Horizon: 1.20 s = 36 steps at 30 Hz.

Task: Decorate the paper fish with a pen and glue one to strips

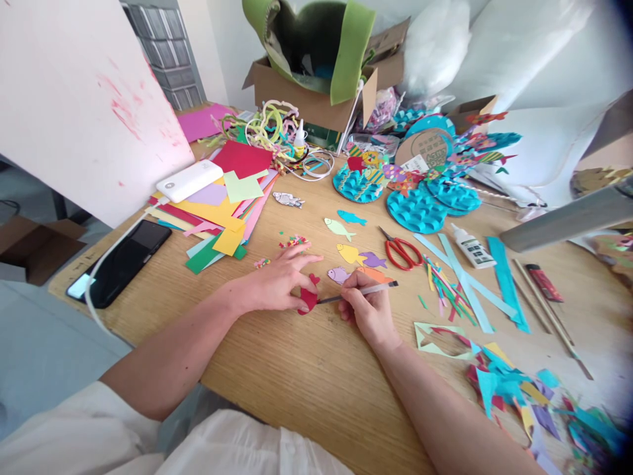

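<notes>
Light is bright and soft; behind the table (297,376), white bags (435,46) look pale and washed out, while paper scraps (535,394) at its right blur toward darkened edges.

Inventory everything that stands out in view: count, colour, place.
Red paper fish: one, red, table centre
Slim pen: one, grey-black, right of it
Loose paper fish: six, assorted, beyond these
Red-handled metal scissors: one, red, right
Coloured paper sheets: several, assorted, left
Black phone: one, black, left edge
White plastic bottles: two, mostly white, right and back
Bumpy discs: several, blue, back right
Cut scraps: many, assorted, front right
Cardboard boxes: several, brown, back and floor
Left hand: one, bare, on red fish
Right hand: one, bare, holding pen
</notes>
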Each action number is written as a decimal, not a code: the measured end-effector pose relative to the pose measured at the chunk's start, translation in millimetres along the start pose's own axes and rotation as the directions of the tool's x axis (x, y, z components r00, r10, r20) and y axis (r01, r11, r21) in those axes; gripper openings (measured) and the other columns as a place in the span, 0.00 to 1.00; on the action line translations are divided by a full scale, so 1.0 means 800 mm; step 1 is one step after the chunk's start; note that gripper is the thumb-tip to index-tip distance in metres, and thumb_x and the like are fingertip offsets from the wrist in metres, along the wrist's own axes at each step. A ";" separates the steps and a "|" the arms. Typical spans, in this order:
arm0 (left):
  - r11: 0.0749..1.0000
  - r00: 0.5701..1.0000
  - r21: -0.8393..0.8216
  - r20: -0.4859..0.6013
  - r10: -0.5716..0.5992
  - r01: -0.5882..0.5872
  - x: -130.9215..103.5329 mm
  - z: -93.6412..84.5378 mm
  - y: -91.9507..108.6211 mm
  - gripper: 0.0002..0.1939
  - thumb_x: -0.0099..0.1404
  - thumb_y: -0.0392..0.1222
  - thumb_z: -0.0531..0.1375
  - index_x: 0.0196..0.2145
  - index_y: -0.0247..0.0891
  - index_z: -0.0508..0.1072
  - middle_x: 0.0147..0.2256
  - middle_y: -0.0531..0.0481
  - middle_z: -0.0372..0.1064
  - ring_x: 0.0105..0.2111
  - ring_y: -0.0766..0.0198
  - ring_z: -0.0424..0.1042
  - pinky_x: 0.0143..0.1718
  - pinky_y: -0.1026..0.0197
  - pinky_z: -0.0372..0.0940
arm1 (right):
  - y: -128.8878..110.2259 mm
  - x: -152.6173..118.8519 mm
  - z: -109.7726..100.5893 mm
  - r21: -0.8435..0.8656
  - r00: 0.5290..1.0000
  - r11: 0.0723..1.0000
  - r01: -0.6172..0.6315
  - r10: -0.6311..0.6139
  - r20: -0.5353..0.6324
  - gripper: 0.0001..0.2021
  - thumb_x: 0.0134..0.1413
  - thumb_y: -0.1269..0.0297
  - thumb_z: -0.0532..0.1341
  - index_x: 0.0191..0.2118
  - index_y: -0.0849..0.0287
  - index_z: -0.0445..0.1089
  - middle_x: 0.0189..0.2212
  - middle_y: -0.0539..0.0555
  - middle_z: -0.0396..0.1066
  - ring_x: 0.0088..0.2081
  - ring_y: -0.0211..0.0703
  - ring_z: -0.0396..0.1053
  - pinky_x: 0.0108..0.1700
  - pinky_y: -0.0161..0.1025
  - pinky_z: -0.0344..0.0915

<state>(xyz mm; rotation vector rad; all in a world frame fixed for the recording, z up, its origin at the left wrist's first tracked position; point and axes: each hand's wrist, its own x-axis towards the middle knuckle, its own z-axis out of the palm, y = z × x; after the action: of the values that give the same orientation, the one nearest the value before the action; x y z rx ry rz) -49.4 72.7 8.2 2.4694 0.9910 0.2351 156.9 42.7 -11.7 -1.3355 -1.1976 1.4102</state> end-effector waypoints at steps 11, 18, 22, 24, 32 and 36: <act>1.000 1.000 0.004 0.003 -0.005 0.005 0.000 0.000 0.001 0.11 0.56 0.42 0.69 0.39 0.48 0.80 0.64 0.49 0.54 0.67 0.46 0.38 0.65 0.42 0.43 | 0.004 0.000 -0.001 0.064 1.000 0.998 0.024 -0.024 0.002 0.08 0.41 0.62 0.61 0.21 0.56 0.61 0.09 0.45 0.63 0.10 0.33 0.56 0.11 0.28 0.50; 1.000 1.000 0.012 0.001 -0.006 0.006 -0.001 0.003 -0.001 0.14 0.55 0.43 0.69 0.41 0.47 0.80 0.64 0.46 0.53 0.68 0.45 0.37 0.65 0.41 0.43 | 0.016 0.004 -0.007 0.227 0.940 0.937 0.264 -0.197 -0.280 0.06 0.44 0.66 0.60 0.22 0.56 0.62 0.12 0.43 0.63 0.11 0.32 0.57 0.11 0.28 0.51; 0.999 0.999 0.022 0.004 0.035 -0.035 -0.003 0.001 0.001 0.13 0.56 0.40 0.68 0.41 0.47 0.80 0.64 0.47 0.53 0.67 0.46 0.38 0.64 0.42 0.45 | 0.018 0.008 -0.008 0.240 0.908 0.912 0.333 -0.241 -0.343 0.06 0.47 0.67 0.60 0.23 0.57 0.63 0.13 0.44 0.64 0.12 0.33 0.58 0.12 0.29 0.53; 0.996 0.998 0.067 -0.015 0.053 -0.052 -0.004 -0.002 0.004 0.13 0.57 0.38 0.68 0.41 0.46 0.79 0.63 0.47 0.55 0.67 0.45 0.40 0.64 0.43 0.47 | 0.017 0.010 -0.008 0.243 0.891 0.900 0.363 -0.259 -0.372 0.07 0.47 0.67 0.61 0.23 0.57 0.63 0.14 0.44 0.64 0.14 0.33 0.59 0.14 0.29 0.55; 0.916 0.998 0.400 -0.027 0.051 -0.036 -0.010 0.007 0.051 0.20 0.56 0.53 0.67 0.40 0.35 0.78 0.43 0.42 0.72 0.52 0.47 0.64 0.55 0.48 0.60 | 0.011 0.015 -0.003 0.187 0.833 0.874 0.448 -0.333 -0.442 0.08 0.53 0.61 0.62 0.29 0.57 0.63 0.19 0.45 0.68 0.19 0.35 0.66 0.23 0.33 0.64; 0.896 0.974 0.384 0.039 0.225 -0.222 -0.008 0.024 0.059 0.11 0.66 0.37 0.57 0.45 0.37 0.75 0.46 0.47 0.74 0.58 0.51 0.60 0.61 0.49 0.52 | 0.015 0.016 -0.003 0.186 0.832 0.872 0.454 -0.339 -0.439 0.09 0.54 0.60 0.62 0.30 0.57 0.64 0.19 0.45 0.68 0.20 0.35 0.65 0.23 0.33 0.62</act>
<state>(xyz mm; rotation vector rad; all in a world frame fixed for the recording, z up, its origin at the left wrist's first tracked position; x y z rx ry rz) -18.9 32.0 13.8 2.9502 0.8149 0.1290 159.0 53.0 -25.6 -1.0241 -0.8950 0.9093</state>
